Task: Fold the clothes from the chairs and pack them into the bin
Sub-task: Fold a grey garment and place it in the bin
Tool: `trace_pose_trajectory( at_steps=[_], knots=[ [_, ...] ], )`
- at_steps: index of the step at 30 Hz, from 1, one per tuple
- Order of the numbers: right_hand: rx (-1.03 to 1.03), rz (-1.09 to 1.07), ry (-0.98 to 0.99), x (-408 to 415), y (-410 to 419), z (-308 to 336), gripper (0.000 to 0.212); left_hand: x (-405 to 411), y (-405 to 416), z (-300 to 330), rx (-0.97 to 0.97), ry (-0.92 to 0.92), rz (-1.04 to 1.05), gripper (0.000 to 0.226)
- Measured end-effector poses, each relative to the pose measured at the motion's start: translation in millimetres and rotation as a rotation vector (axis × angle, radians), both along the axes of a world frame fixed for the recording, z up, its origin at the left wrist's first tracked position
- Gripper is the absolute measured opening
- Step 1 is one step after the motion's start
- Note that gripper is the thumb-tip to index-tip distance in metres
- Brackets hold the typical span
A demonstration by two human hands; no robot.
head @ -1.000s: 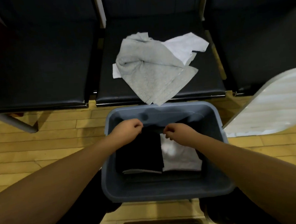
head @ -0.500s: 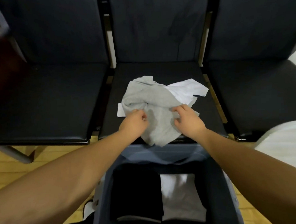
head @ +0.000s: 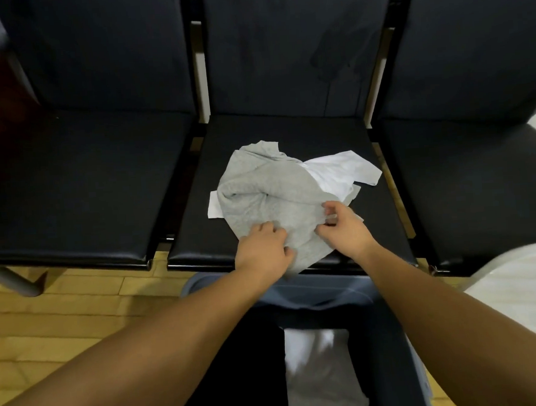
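Note:
A crumpled grey garment (head: 269, 193) lies on the seat of the middle black chair (head: 287, 132), on top of a white garment (head: 340, 173). My left hand (head: 263, 250) grips the grey garment's near edge with curled fingers. My right hand (head: 340, 226) pinches the grey cloth a little to the right. Below, the grey bin (head: 325, 296) stands on the floor in front of the chair. Inside it lie a folded black garment (head: 251, 360) on the left and a folded white garment (head: 321, 378) on the right.
Black chairs stand to the left (head: 80, 189) and right (head: 479, 183) of the middle one. A white rounded surface (head: 523, 287) juts in at the right edge. The floor (head: 63, 322) is light wood.
My hands left the bin and reached up to the chair, where they now hold the grey garment. The view tilted up from the bin toward the chairs.

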State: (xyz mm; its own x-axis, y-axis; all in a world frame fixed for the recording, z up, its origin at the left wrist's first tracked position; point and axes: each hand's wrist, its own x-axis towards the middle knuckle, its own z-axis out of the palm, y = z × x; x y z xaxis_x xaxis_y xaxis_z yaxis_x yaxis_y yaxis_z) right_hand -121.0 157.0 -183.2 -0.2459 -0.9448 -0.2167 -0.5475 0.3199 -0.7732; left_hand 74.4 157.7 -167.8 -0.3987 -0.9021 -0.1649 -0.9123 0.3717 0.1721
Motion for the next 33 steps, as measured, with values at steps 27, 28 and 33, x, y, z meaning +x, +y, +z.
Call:
trace_pose_trajectory(
  at_steps=[27,28,33],
  knots=[
    [-0.246,-0.119,-0.276,29.8,22.9,213.0,0.027,65.5,0.4,181.0,0.069,0.785,0.444,0.015],
    [-0.250,-0.130,-0.332,31.2,25.8,223.2,0.024,67.6,3.0,195.1,0.045,0.789,0.429,0.016],
    [-0.325,-0.176,-0.508,41.2,48.6,278.0,0.011,70.8,21.0,257.5,-0.064,0.765,0.328,0.018]
  ],
)
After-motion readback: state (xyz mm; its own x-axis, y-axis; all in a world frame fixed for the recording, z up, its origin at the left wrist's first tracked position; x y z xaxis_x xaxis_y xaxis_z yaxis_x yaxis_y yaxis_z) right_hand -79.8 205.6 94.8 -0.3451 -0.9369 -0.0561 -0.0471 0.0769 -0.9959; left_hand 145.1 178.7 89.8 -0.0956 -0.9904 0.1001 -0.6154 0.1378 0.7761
